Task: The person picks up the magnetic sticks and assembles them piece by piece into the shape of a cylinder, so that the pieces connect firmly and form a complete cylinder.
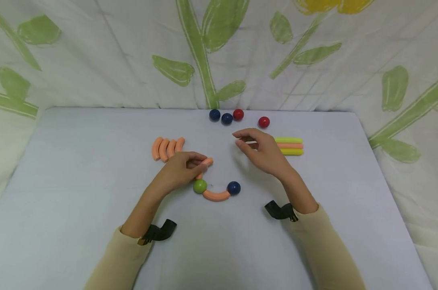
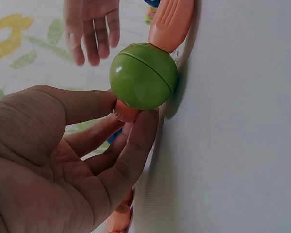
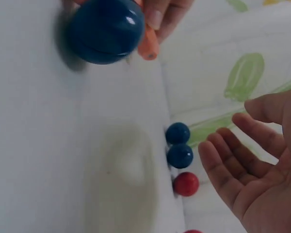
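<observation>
My left hand (image 1: pixel 182 169) pinches a curved orange rod (image 1: pixel 208 161) between thumb and fingers; its lower end meets a green ball (image 1: pixel 200 186). In the left wrist view the rod's short end (image 2: pixel 127 110) shows below that green ball (image 2: pixel 143 76), the fingertips close beside it. A second curved orange rod (image 1: pixel 216 196) runs from the green ball to a dark blue ball (image 1: pixel 234 188) on the table. My right hand (image 1: pixel 264 153) is above the table to the right, holding nothing, its fingers apart and slightly bent in the right wrist view.
Several curved orange rods (image 1: pixel 163 150) lie side by side left of my left hand. Straight rods (image 1: pixel 291 146) in green, orange and yellow lie beyond my right hand. Two blue balls (image 1: pixel 214 115) and two red balls (image 1: pixel 264 122) sit along the white table's (image 1: pixel 95 161) back edge.
</observation>
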Available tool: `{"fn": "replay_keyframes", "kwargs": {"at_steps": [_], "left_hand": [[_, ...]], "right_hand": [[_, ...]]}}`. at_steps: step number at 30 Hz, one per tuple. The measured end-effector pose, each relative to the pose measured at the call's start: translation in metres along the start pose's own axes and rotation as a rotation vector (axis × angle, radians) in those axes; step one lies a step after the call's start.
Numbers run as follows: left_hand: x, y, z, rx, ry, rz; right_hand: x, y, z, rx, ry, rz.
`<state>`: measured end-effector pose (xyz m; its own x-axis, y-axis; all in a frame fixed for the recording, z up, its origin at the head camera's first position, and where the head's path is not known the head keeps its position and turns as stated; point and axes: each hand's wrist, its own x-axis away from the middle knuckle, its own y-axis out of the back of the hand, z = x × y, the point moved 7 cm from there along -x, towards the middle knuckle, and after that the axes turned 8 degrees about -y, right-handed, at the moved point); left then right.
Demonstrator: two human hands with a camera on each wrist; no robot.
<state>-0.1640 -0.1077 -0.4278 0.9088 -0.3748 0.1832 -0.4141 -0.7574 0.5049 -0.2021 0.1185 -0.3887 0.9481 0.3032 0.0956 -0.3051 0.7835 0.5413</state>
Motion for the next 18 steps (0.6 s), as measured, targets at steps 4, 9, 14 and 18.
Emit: {"fn": "replay_keyframes", "kwargs": {"at_steps": [4, 9, 14, 18], "left_hand": [[0.0, 0.0, 0.001, 0.01, -0.01, -0.001], [-0.002, -0.003, 0.0, 0.038, -0.033, 0.005], [-0.001, -0.002, 0.0, 0.044, -0.035, 0.009], [0.0, 0.0, 0.0, 0.025, -0.037, 0.005]], "right_hand": [[-0.017, 0.0, 0.005, 0.032, 0.016, -0.02], [-0.034, 0.003, 0.002, 0.1, 0.025, -0.038], [-0.045, 0.006, 0.0, 0.127, 0.041, -0.038], [-0.053, 0.005, 0.0, 0.144, 0.06, -0.037]]}}
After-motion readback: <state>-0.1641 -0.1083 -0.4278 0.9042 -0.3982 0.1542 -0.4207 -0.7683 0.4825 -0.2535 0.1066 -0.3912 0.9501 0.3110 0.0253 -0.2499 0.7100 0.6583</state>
